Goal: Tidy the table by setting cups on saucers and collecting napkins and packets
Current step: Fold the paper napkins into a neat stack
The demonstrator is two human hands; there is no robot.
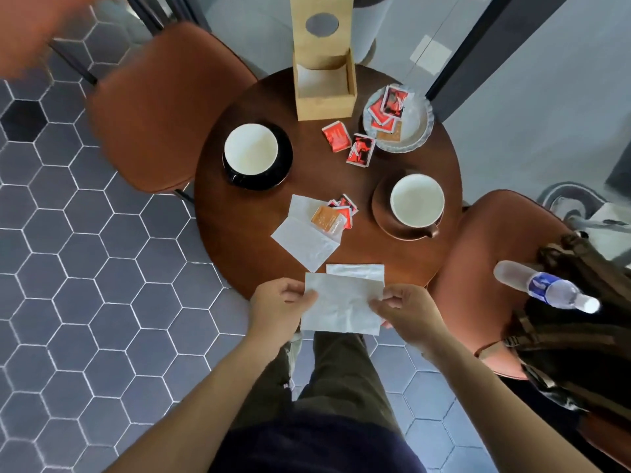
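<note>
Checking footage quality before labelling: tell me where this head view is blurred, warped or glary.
Head view: wide-angle warp bends the floor tiles and chairs outward at the edges; top-left corner holds a motion-blurred orange smear; the bottle looks soft; the cups are nearly blown out white; the napkin in both hands stays fairly sharp.

Round dark-brown wooden table (pixel 341 186). Directly on it: tall light-wood napkin holder box (pixel 325 93) at far edge; pale scalloped dish (pixel 418 126) far right w/ packets in it; two loose red packets (pixel 350 143) beside the dish; black saucer (pixel 283 162) left & brown saucer (pixel 382 213) right, each w/ a white cup; unfolded white napkin (pixel 304 238) near centre, small packets on its far corner; another white napkin (pixel 355 270) at near edge.
</note>
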